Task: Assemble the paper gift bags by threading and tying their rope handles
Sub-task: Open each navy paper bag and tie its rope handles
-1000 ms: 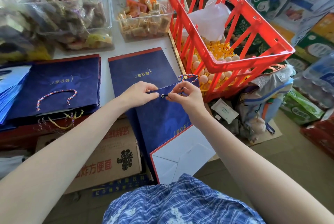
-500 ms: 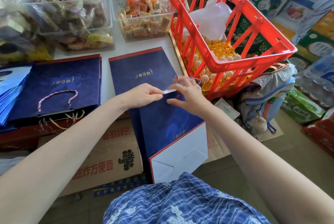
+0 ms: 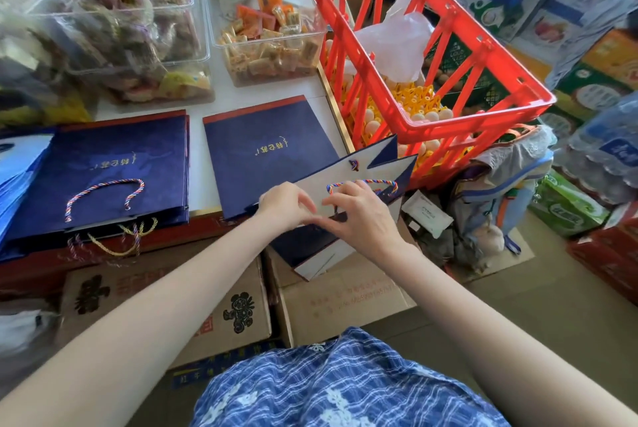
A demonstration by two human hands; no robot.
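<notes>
Navy paper bag (image 3: 312, 240) hangs off the table's (image 3: 207, 164) front right corner, its mouth open. Left hand (image 3: 286, 204) and right hand (image 3: 359, 216) both pinch its near rim, beside the rope handle (image 3: 362, 182).

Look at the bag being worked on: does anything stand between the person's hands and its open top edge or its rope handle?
Nothing visible does. The left hand and right hand are already on the open bag at its top edge, with the rope handle just beyond the right fingers. The red crate stands behind, clear of them.
</notes>
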